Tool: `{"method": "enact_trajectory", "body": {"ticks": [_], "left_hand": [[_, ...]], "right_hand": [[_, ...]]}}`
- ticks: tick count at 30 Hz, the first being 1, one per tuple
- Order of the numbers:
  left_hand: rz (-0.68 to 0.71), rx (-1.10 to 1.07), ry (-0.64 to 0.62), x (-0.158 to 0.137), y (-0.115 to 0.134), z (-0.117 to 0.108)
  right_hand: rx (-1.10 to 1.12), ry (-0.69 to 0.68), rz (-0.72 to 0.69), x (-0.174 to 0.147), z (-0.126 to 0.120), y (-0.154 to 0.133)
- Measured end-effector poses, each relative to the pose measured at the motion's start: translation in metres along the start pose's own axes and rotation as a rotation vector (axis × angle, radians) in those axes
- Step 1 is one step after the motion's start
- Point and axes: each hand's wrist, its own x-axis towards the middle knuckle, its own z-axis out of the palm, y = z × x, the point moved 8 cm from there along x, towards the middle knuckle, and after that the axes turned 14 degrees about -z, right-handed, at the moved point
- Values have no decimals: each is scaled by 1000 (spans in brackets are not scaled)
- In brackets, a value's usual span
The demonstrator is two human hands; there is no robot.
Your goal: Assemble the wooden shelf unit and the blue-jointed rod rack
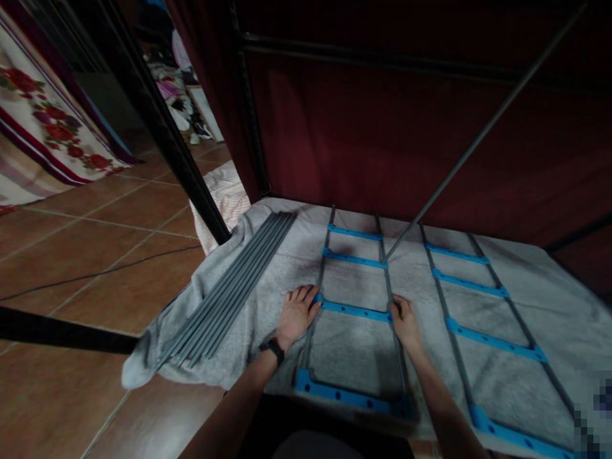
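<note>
A ladder-like frame of grey tubes with blue plastic crossbars lies on a grey blanket (349, 357). My left hand (295, 315), with a dark band at the wrist, has its fingers and thumb around the left end of a blue crossbar (354, 310). At the right end of the same crossbar, my right hand (406, 322) has its fingers curled against the joint with the grey side tube (388, 284). Two more crossbars sit farther up the frame. Closest to my body is a wider blue end piece (349, 397).
A second frame (495, 338) of tubes and blue bars lies to the right. Several loose grey tubes (234, 287) are bundled at left. One long tube (482, 134) slants up from the middle frame. Black metal posts (167, 127) and a dark red curtain (382, 146) surround the blanket.
</note>
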Motion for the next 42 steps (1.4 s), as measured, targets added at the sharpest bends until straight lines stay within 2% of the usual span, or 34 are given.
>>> {"method": "enact_trajectory", "body": {"ticks": [6, 14, 19, 24, 28, 32, 37, 42], "left_hand": [[-3, -12, 3, 0, 0, -1], [-17, -40, -8, 1, -2, -1], [-30, -130, -31, 3, -14, 0], [-31, -309, -7, 2, -32, -1], [-114, -404, 38, 2, -39, -5], [-191, -427, 2, 1, -29, 0], [-398, -560, -5, 0, -28, 7], [-474, -687, -62, 5, -29, 9]], "right_hand": [[-93, 12, -101, -11, 5, -6], [-144, 14, -112, -13, 10, -7], [-142, 22, -132, -12, 11, -8], [-145, 33, -141, -13, 12, -6], [-146, 44, -146, -13, 14, -5], [-139, 56, -128, -12, 16, -4], [-80, 73, -81, -10, 18, -2], [-18, 98, -26, -6, 16, -1]]}}
